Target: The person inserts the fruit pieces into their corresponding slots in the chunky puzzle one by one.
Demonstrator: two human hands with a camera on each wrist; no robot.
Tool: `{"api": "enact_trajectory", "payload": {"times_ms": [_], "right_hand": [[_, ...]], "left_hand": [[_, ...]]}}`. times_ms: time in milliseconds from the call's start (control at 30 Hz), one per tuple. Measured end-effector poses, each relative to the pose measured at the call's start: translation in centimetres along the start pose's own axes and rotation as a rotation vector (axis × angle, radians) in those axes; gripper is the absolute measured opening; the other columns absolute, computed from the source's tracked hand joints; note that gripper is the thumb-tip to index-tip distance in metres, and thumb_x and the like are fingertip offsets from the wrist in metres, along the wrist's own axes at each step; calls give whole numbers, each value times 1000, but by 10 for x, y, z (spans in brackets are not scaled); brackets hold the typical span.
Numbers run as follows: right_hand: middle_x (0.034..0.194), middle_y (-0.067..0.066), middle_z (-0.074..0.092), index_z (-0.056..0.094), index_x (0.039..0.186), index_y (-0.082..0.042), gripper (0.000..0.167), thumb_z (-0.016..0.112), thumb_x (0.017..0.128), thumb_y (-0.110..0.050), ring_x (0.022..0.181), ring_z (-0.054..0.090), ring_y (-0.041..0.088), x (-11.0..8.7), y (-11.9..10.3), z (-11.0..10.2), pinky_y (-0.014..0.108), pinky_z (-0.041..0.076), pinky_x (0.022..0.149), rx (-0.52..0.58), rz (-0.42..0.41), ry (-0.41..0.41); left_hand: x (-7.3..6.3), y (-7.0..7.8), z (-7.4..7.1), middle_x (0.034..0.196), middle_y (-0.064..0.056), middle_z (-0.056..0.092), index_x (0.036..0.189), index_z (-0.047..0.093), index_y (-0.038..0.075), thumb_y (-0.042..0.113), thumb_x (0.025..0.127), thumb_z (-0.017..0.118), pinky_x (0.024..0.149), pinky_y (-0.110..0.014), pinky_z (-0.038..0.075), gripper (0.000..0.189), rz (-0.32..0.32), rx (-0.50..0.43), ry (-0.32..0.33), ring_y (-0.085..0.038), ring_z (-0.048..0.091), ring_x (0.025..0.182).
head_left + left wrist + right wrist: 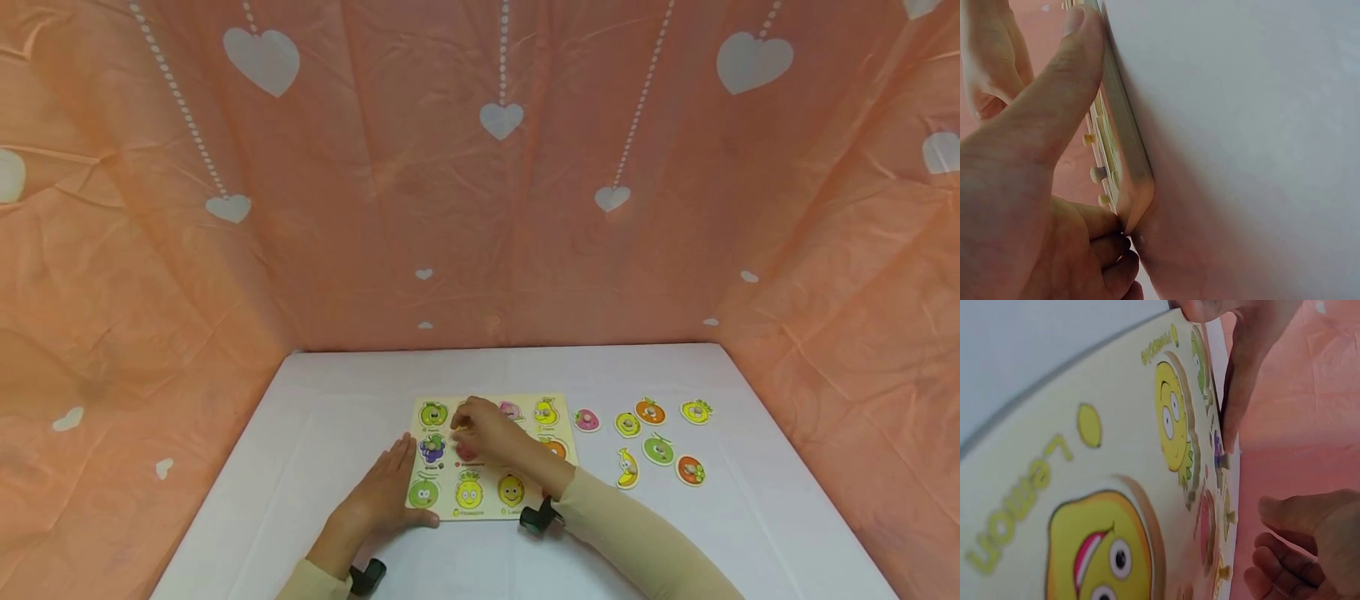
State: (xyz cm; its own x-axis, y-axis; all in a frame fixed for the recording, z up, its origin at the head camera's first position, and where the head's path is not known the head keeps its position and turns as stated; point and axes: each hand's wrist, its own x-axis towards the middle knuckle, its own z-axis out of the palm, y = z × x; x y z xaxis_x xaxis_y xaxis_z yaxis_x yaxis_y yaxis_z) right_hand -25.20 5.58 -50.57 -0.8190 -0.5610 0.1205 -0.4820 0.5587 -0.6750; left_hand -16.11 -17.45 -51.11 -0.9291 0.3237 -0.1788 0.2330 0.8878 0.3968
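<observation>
The cream fruit puzzle board lies on the white table. My left hand rests at its near left corner, fingers along the left side and thumb against the near edge. Over the top middle of the board hovers my right hand, its fingers loosely curled. In the right wrist view those fingers are apart from the knobs and hold nothing visible. Knobbed pieces such as the green apple, grapes and pear sit in the board. Pineapple and lemon recesses show printed faces.
Several loose fruit pieces lie right of the board, among them a strawberry, a banana, an orange and a pineapple. A peach-coloured cloth with white hearts surrounds the table's back and sides.
</observation>
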Motion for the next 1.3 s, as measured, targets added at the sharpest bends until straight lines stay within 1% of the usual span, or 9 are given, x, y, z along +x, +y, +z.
{"api": "enact_trajectory", "payload": {"times_ms": [200, 367, 500, 567, 733, 833, 1100, 1300], "right_hand": [[100, -4, 64, 78, 108, -7, 13, 79, 98, -15, 98, 63, 13, -8, 2, -8, 34, 59, 95, 19, 36, 32], [100, 0, 65, 77, 108, -5, 15, 81, 97, -15, 95, 61, 14, -11, 4, -14, 32, 59, 89, 1, 43, 64], [100, 1, 65, 77, 108, -3, 16, 81, 97, -14, 91, 60, 15, -15, 7, -20, 27, 57, 81, -15, 17, 81], [100, 0, 65, 77, 108, -3, 15, 81, 97, -13, 91, 60, 15, -18, 10, -22, 26, 57, 80, -20, 2, 91], [99, -2, 64, 77, 108, -5, 12, 80, 98, -12, 92, 60, 14, -26, 16, -27, 29, 58, 83, -27, 1, 123], [97, -1, 64, 77, 107, -5, 12, 80, 97, -11, 91, 61, 15, -30, 20, -29, 30, 58, 82, -22, 2, 140], [95, -2, 62, 76, 102, -8, 8, 81, 96, -10, 89, 59, 14, -39, 29, -36, 28, 56, 79, -11, 17, 166], [95, 1, 64, 76, 99, -5, 8, 82, 94, -7, 88, 59, 14, -46, 35, -42, 28, 56, 78, 3, 9, 206]], "left_hand": [[2, -2, 2, 174, -31, 20, 164, 22, -14, 57, 73, 95, 133, -57, 22, 137, 5, -3, 4, -45, 22, 162], [2, -3, 2, 173, -32, 21, 164, 22, -15, 56, 72, 96, 133, -56, 23, 137, 8, 0, 6, -46, 23, 162], [2, -3, 2, 173, -32, 21, 163, 22, -15, 56, 72, 96, 133, -56, 23, 137, 5, 0, 6, -46, 22, 162], [2, -2, 2, 173, -32, 20, 164, 22, -14, 56, 72, 96, 133, -56, 23, 137, 2, -1, 5, -46, 22, 162], [3, -3, 3, 173, -32, 20, 164, 22, -14, 57, 72, 96, 133, -56, 23, 137, -3, -1, 3, -45, 22, 162], [3, -4, 4, 173, -31, 21, 164, 23, -14, 57, 72, 96, 133, -56, 23, 137, -4, 2, 7, -45, 23, 162], [2, -3, 6, 174, -31, 20, 164, 21, -14, 56, 71, 96, 133, -56, 22, 138, -2, -7, 5, -45, 21, 162], [3, -3, 6, 174, -31, 21, 164, 23, -13, 56, 71, 97, 133, -55, 22, 138, -2, -2, 13, -45, 22, 162]]}}
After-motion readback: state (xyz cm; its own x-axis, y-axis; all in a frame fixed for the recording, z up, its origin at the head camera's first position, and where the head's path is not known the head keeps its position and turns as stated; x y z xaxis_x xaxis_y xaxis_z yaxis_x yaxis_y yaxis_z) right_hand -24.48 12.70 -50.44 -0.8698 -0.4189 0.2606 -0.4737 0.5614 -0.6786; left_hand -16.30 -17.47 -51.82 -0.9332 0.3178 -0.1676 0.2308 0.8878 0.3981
